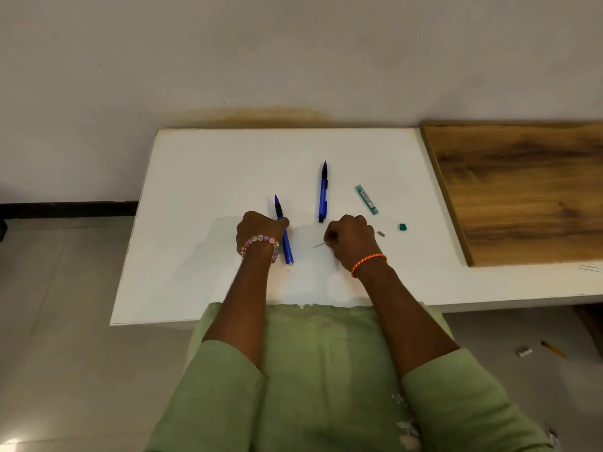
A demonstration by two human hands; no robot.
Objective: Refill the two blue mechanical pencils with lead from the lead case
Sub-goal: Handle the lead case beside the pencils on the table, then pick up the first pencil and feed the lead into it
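My left hand is closed around one blue mechanical pencil, tip pointing away from me, its rear end toward me. My right hand pinches a thin lead that sticks out to the left, a short gap from the held pencil's rear. The second blue pencil lies on the white table beyond my hands. The green lead case lies to its right, with its small green cap and a small grey cap lying loose near my right hand.
A wooden board covers the table's right part. A wall runs just behind the table. On the floor at lower right lie a yellow pencil and a small grey object.
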